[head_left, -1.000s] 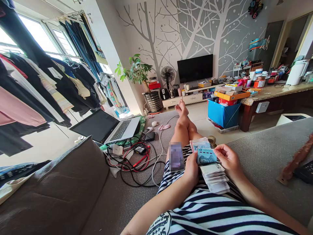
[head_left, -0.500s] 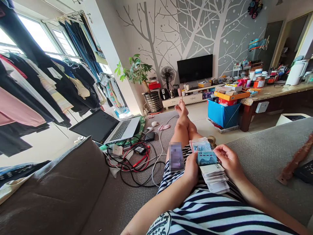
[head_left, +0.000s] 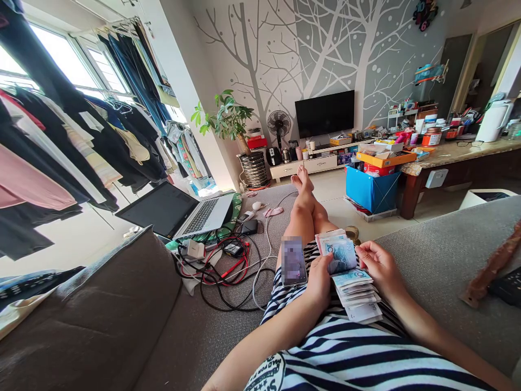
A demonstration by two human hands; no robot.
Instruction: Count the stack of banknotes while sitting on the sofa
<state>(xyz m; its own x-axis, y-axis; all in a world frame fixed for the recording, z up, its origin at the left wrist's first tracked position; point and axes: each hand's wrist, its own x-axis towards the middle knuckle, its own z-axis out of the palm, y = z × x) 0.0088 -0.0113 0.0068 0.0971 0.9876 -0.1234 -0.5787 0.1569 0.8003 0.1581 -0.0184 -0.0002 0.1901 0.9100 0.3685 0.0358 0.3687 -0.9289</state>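
Observation:
My left hand (head_left: 319, 279) is closed around a bundle of banknotes (head_left: 342, 255), its thumb pressing on the blue top note. Below the thumb, the folded-over part of the bundle (head_left: 356, 296) fans down across my striped clothing. My right hand (head_left: 378, 265) is closed in a pinch at the right edge of the upper notes; how much it grips there is hidden by the fingers. A phone (head_left: 293, 262) with a blurred screen lies on my lap, just left of my left hand.
An open laptop (head_left: 203, 214) stands on the grey sofa (head_left: 232, 331), with tangled cables (head_left: 228, 271) and chargers beside it. A brown strap-like object (head_left: 488, 271) lies at right. Beyond are a blue box (head_left: 372, 190), a cluttered table (head_left: 459, 152) and a television (head_left: 324, 114).
The blue note that lay across the bend has gone down onto the lower fan, and another blue note now shows on top. Both hands stay nearly in place.

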